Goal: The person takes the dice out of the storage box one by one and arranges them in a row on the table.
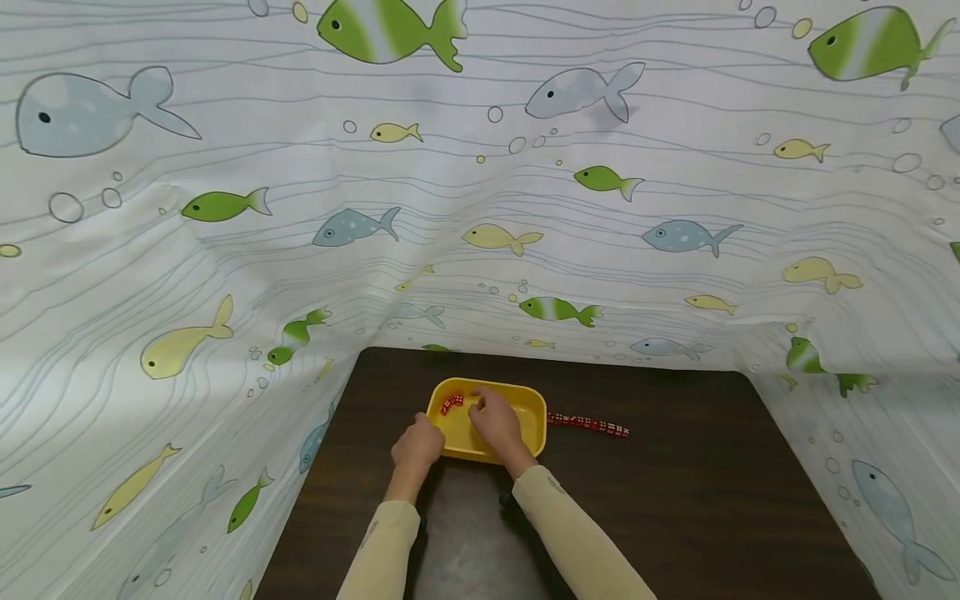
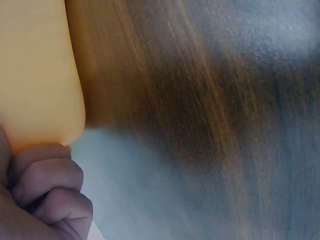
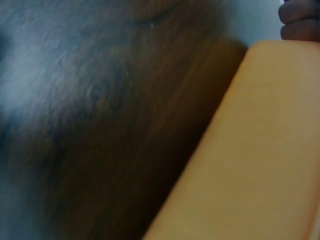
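A yellow plastic tray (image 1: 459,435) lies on the dark table in the head view. My left hand (image 1: 417,442) grips its near left corner; in the left wrist view the curled fingers (image 2: 47,175) press against the tray's wall (image 2: 40,75). Over the middle of the tray is my right hand (image 1: 497,421), fingers bent and reaching inward. I cannot tell whether it pinches anything. Several small red dice (image 1: 452,403) with white pips sit in the tray's far left part, left of the right hand. A row of red dice (image 1: 588,423) runs rightward from the tray's right side.
The dark wood-grain table (image 1: 697,483) extends on both sides of the tray. A white cloth (image 1: 480,192) printed with fish hangs around the back and sides. A grey area (image 1: 472,533) shows between the forearms at the near edge.
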A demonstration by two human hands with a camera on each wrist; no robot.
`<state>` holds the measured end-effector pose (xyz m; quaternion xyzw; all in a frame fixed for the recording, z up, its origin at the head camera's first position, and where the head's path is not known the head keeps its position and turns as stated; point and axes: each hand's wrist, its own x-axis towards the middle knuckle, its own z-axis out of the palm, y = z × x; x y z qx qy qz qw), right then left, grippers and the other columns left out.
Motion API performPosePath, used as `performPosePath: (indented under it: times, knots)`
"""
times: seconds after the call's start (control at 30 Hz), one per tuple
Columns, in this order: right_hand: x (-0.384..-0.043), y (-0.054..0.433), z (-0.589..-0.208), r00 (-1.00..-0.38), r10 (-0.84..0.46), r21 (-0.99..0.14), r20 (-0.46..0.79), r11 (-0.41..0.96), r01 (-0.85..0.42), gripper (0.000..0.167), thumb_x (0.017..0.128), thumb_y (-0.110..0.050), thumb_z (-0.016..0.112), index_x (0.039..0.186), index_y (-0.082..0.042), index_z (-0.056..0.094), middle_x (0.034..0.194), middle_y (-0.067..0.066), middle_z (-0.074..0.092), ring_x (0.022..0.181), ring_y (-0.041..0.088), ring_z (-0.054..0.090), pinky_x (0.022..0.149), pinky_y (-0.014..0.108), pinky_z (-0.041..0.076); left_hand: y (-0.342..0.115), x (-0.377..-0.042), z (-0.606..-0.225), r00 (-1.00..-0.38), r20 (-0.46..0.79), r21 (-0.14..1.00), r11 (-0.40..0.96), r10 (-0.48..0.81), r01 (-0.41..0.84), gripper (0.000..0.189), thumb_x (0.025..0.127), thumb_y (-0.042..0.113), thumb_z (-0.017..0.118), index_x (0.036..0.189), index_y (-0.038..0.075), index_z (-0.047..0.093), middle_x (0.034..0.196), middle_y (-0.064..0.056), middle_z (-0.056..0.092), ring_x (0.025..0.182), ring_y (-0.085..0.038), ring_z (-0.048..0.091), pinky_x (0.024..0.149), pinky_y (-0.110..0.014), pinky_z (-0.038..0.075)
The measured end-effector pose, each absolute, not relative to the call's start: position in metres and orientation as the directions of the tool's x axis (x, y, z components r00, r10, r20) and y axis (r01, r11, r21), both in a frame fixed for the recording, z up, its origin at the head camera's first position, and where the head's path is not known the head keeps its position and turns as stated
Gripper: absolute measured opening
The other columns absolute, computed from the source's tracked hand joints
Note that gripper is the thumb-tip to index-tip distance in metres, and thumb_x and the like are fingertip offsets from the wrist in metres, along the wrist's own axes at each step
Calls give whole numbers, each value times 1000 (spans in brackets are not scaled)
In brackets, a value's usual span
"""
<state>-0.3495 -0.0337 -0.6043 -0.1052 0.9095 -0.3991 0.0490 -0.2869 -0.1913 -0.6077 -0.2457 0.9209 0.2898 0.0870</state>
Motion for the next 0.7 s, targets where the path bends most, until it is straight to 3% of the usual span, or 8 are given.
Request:
performPosePath:
  times: [0.27,0.53,0.7]
  knots:
    - [-354,-37,-618,-951,-306,-707,-37,680,-192,42,101,-21,66,142,-17,69,120,4,72,92,21,61,88,44,56,-186,-289,-609,-863,-304,497,706,-404,-506,49,105,28,54,142,-4,50,90,-16,62,73,-31,59,70,-45,50]
    - [-359,-39,-630,-924,-380,-627,-35,728,-275,52,101,-25,64,152,-19,62,145,6,68,120,25,66,109,53,52,-187,-287,-607,-875,-266,493,723,-405,-484,46,105,28,54,138,-3,53,87,-14,62,71,-30,59,67,-44,49]
    - [-361,-44,-637,-912,-405,-580,-58,758,-300,53,102,-25,62,155,-22,59,147,10,64,112,25,64,107,52,53,-188,-285,-608,-867,-281,491,714,-412,-498,44,105,28,55,136,-3,53,85,-14,60,69,-29,58,65,-42,47]
